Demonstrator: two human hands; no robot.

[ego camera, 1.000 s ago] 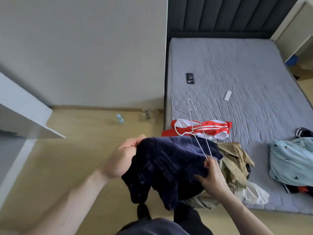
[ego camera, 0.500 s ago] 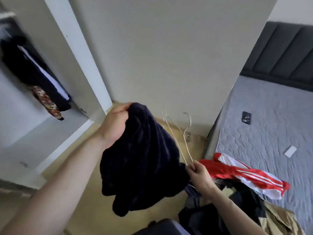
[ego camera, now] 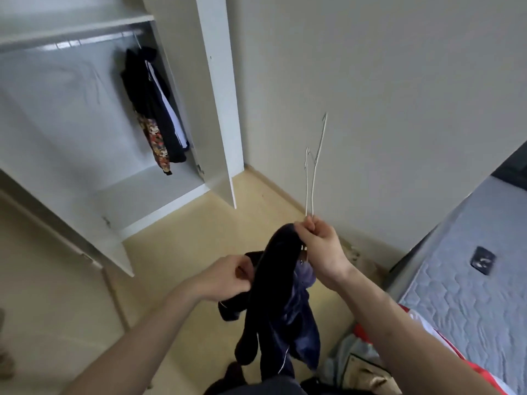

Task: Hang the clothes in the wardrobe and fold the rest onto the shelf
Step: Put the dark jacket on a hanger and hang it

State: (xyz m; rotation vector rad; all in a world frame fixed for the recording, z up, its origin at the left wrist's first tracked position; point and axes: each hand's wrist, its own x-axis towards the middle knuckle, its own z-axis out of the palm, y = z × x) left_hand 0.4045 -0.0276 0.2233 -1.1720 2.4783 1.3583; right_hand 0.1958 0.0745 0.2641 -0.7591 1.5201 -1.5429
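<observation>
A dark navy garment (ego camera: 281,303) hangs in front of me over the floor. My left hand (ego camera: 225,277) grips its left edge. My right hand (ego camera: 320,246) pinches the top of the garment together with a thin white wire hanger (ego camera: 313,169), which sticks upward against the wall. The open white wardrobe (ego camera: 94,132) stands at the left. Its rail (ego camera: 71,42) carries a few dark and patterned hung clothes (ego camera: 155,109) at the right end.
The wardrobe's open door (ego camera: 219,95) juts out between the wardrobe and the wall. The grey bed (ego camera: 467,283) lies at the right with a phone (ego camera: 482,260) on it. A red and white garment (ego camera: 427,334) and khaki clothes (ego camera: 368,374) lie at its near corner.
The view has swung left from the bed to the open wardrobe. My right hand has risen with the hanger to the garment's top; my left hand has dropped to the garment's side.
</observation>
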